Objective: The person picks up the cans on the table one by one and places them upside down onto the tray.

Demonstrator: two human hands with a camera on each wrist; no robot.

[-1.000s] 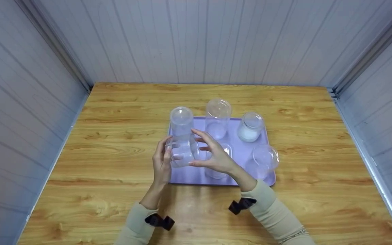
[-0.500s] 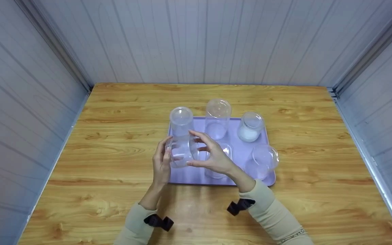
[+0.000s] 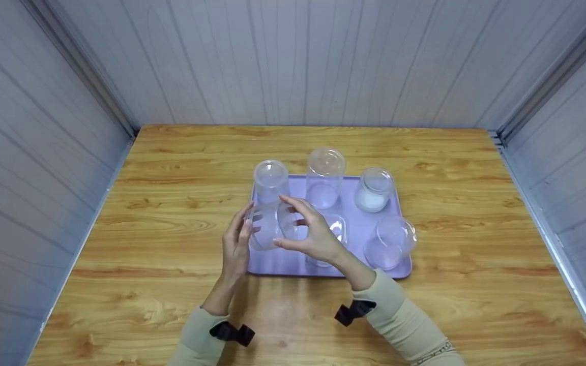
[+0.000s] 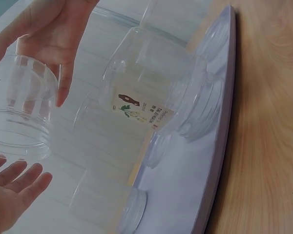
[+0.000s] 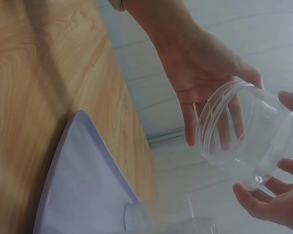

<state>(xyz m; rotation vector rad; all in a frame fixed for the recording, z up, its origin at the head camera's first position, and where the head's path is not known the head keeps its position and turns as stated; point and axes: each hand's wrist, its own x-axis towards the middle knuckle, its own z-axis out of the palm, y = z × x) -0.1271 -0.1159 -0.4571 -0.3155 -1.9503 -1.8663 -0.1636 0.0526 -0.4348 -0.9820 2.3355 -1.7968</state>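
Note:
A short, clear plastic jar (image 3: pixel 266 231) is held on its side between both hands, above the left part of a purple tray (image 3: pixel 283 267). My left hand (image 3: pixel 235 246) spans its ringed end, thumb nearer the head camera and fingers behind; they show through the clear wall in the right wrist view. At the other end, my right hand (image 3: pixel 318 236) grips the jar with spread, bent fingers and thumb. Ridges circle the jar (image 5: pixel 266 126) close to the left hand in the right wrist view. Whether a clear lid covers that end, I cannot tell.
Several clear containers stand on the tray: a jar (image 3: pixel 271 175) back left, a taller one (image 3: pixel 326 165) back middle, a white-bottomed jar (image 3: pixel 374 190) back right and another (image 3: pixel 394 241) front right. A squarish container (image 4: pixel 136 73) carries a printed label. Pale panels (image 3: pixel 303 61) enclose the wooden table.
Both hands and the held jar have shifted slightly left. The right thumb and fingers have slid a little along the jar's end. The containers on the tray stay put.

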